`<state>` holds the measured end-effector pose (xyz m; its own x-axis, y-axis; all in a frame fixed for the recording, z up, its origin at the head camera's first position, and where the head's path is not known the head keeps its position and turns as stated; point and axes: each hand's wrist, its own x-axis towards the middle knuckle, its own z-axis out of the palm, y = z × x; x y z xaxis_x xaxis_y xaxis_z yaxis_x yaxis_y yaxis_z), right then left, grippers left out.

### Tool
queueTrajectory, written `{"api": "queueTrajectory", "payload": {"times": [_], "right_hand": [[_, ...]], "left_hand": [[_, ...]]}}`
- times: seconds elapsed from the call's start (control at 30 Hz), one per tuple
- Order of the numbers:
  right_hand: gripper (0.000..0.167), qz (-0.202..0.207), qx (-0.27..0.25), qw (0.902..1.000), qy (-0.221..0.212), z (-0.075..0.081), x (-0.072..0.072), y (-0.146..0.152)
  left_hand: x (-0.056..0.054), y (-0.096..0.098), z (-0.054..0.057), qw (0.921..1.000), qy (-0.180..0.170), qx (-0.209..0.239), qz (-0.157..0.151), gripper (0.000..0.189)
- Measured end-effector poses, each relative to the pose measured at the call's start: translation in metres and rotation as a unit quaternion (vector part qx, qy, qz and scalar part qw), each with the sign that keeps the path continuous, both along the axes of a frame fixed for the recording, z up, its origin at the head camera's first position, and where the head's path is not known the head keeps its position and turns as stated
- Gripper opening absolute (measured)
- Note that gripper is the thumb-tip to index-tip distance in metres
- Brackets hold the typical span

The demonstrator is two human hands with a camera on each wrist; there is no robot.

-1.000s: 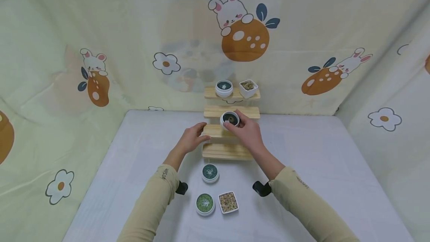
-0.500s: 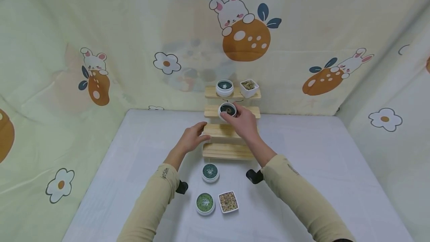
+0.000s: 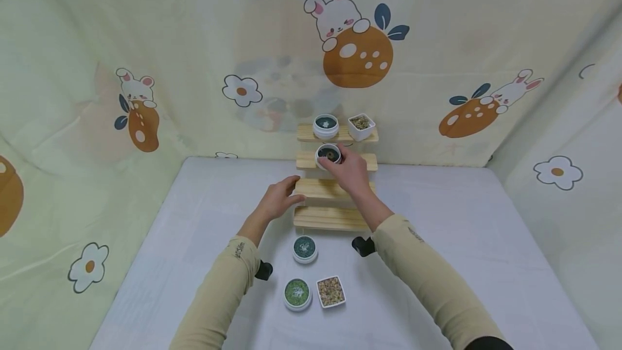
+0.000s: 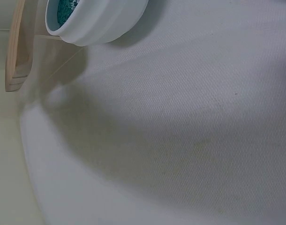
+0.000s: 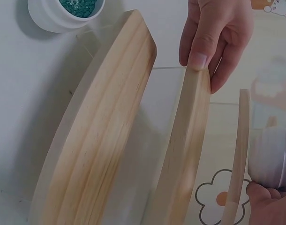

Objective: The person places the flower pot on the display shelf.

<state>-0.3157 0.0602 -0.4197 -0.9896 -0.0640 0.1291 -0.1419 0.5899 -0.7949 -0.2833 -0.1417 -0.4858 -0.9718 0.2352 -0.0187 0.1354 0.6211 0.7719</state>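
Observation:
A tiered wooden display stand (image 3: 330,219) rises at the middle of the table. My left hand (image 3: 276,200) pinches the left end of its second board from the bottom; in the right wrist view the left hand's thumb (image 5: 205,49) lies on that board's edge, fingers behind. My right hand (image 3: 351,170) holds a white round pot (image 3: 320,162) with dark contents at the third board (image 3: 359,162), gripping it from its right side. In the right wrist view this white pot (image 5: 269,159) is right beside the board's edge, partly cut off by the frame.
On the top board (image 3: 342,134) stand a round pot (image 3: 325,126) and a square pot (image 3: 361,127). In front of the stand are a teal-filled pot (image 3: 305,249), a green-filled pot (image 3: 297,294) and a square gravel-filled pot (image 3: 331,291). A printed cloth (image 3: 194,42) hangs behind.
My right hand has carried the round pot upward and back, from over the second board to the third. My left hand keeps its place at the second board's end.

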Motion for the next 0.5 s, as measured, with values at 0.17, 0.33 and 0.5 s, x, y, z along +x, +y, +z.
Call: {"api": "queueTrajectory", "payload": {"times": [0.17, 0.33, 0.5], "right_hand": [[0.061, 0.002, 0.007, 0.9999, 0.008, -0.0024, -0.0038, -0.0010], [0.066, 0.007, 0.010, 0.9999, 0.008, -0.0040, -0.0053, -0.0022], [0.075, 0.004, 0.005, 1.0000, 0.000, -0.0053, -0.0059, -0.0031]], "left_hand": [[0.0001, 0.0010, 0.0002, 1.0000, 0.002, -0.001, 0.001, 0.065], [0.0011, 0.0015, 0.0011, 1.0000, 0.004, -0.004, 0.003, 0.064], [0.0015, 0.0012, 0.0011, 1.0000, 0.005, -0.004, 0.004, 0.064]]}}
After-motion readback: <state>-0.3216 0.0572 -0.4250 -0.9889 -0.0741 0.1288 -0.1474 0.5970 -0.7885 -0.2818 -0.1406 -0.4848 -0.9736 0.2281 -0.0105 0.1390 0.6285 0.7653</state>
